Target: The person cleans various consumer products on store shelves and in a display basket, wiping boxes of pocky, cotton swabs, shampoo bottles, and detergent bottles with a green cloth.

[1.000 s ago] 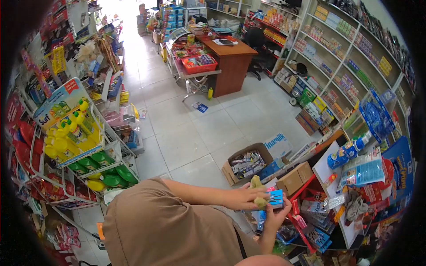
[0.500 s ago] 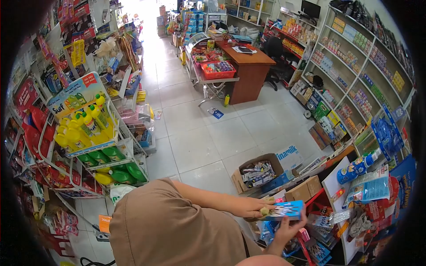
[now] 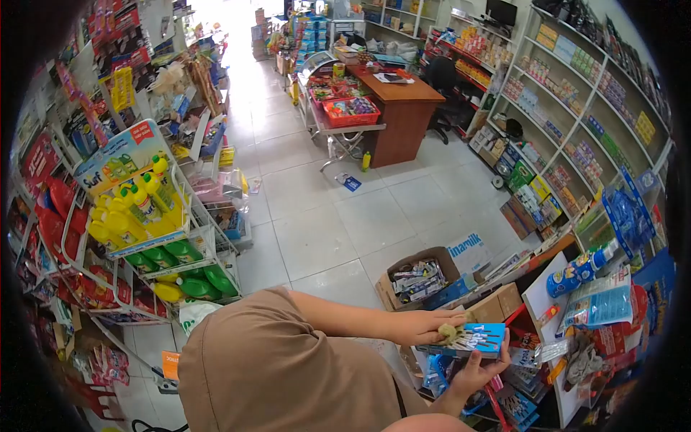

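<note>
My right hand grips a blue box from below and at its right end. Pale, toothbrush-like shapes show on the box's upper face. On its left part rests my left hand, with a crumpled yellowish cloth under and between its fingers. Beneath the box, a blue basket is partly hidden by my hands. Several blue packs lie below my right hand.
An open carton of packaged goods stands on the floor ahead. To the right, a white shelf board bears a blue bottle and a grey rag. A rack of yellow bottles is at left; a wooden desk stands farther back.
The box has shifted a little to the right and tilted in my right hand. My left hand and the cloth have slid rightward along with it.
</note>
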The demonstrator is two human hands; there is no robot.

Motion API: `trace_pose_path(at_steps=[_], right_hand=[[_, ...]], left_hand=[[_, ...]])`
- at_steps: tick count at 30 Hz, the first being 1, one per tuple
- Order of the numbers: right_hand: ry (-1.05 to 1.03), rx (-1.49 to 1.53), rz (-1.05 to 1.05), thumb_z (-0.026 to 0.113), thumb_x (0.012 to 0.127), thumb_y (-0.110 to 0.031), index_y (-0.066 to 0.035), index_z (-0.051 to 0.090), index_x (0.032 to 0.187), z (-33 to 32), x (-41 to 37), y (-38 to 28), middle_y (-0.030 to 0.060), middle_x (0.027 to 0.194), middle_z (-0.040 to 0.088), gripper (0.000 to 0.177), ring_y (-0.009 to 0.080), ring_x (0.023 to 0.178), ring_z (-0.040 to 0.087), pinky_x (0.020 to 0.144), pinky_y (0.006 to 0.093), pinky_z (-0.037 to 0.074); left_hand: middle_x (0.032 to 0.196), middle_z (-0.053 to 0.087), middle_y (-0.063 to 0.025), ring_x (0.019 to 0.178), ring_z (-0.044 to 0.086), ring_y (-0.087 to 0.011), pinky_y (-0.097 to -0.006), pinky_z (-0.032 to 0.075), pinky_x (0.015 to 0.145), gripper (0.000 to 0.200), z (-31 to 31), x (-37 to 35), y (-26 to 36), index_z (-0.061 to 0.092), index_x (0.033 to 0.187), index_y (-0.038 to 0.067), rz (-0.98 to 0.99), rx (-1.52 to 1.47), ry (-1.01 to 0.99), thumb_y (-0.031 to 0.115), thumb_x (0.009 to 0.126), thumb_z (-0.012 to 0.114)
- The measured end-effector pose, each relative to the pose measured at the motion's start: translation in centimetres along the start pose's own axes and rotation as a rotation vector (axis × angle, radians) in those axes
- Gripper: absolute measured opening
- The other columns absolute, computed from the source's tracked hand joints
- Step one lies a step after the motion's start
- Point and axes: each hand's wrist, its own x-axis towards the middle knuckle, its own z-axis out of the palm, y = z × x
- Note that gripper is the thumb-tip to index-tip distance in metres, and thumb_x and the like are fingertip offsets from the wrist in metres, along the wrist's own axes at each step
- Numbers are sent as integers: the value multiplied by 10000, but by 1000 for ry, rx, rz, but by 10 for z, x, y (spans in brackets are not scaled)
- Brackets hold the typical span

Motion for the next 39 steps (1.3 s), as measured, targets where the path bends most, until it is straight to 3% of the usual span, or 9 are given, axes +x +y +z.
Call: trace_pose_path(at_steps=[5, 7, 11, 15, 19, 25, 31, 32, 39], right_hand=[[-226, -247, -32, 648, 770, -103, -73, 346, 1147, 6, -23, 19, 211, 1383, 248, 484, 311, 1235, 321, 995, 411, 304], [-276, -161, 101, 650, 743, -55, -73, 343, 1153, 25, -33, 12, 216, 1388, 237, 512, 314, 1252, 295, 1020, 412, 259], [-324, 14, 83, 679, 750, -78, -70, 324, 1162, 26, -31, 24, 259, 1409, 155, 544, 326, 1255, 292, 1005, 401, 294], [-194, 24, 29, 656, 783, -157, -80, 308, 1188, 1, -8, 11, 253, 1389, 211, 539, 322, 1220, 347, 992, 406, 312], [-106, 174, 55, 621, 815, -267, -60, 303, 1206, -4, 3, -12, 251, 1378, 250, 545, 304, 1243, 322, 1011, 402, 274], [-274, 149, 147, 615, 809, -373, -81, 249, 1269, 20, -30, 19, 209, 1407, 212, 657, 305, 1263, 283, 1030, 415, 235], [-246, 273, 302, 638, 785, -407, -37, 196, 1325, 28, -27, 19, 162, 1363, 286, 790, 249, 1209, 344, 1001, 374, 284], [-284, 397, 582, 668, 759, -415, -23, 299, 1276, 16, -35, 24, 120, 1254, 407, 747, 221, 1121, 425, 954, 358, 333], [-179, 325, 674, 688, 772, -261, 1, 436, 1133, 10, -45, 32, 83, 1092, 515, 512, 187, 999, 488, 893, 328, 369]], left_hand=[[1346, 335, -172, 1260, 299, -243, -335, 227, 1035, 629, 6, -8, -15, 225, 1336, -54, -136, -430, -18, 408, 923, 331], [1259, 434, -99, 1154, 391, -172, -303, 292, 983, 495, -4, -1, -1, 313, 1299, -25, -132, -583, 67, 309, 936, 361], [1277, 405, -94, 1164, 376, -172, -312, 302, 976, 699, -11, 9, -3, 233, 1352, -2, -185, -676, 91, 463, 879, 451], [1252, 422, -67, 1133, 396, -155, -297, 315, 966, 723, -10, 6, -6, 226, 1362, 30, -236, -674, -32, 450, 852, 519], [1181, 491, -45, 1061, 469, -126, -287, 392, 898, 566, 3, -19, -28, 365, 1278, 42, -683, -1110, -105, 377, 859, 549], [1154, 523, -34, 1043, 491, -122, -295, 409, 891, 659, -2, -16, -25, 403, 1228, 38, -608, -1225, -131, 354, 733, 701], [1246, 431, -47, 1154, 399, -148, -298, 316, 981, 756, 1, -9, -20, 281, 1326, 46, -413, -1011, 47, 270, 741, 704], [1256, 416, -52, 1170, 383, -154, -299, 302, 991, 774, 1, -9, -16, 264, 1337, 46, -370, -943, 78, 270, 741, 704], [1285, 343, -189, 1182, 377, -243, -319, 277, 1006, 966, 6, -24, -25, 171, 1364, 17, -468, 123, 196, 475, 691, 692]])
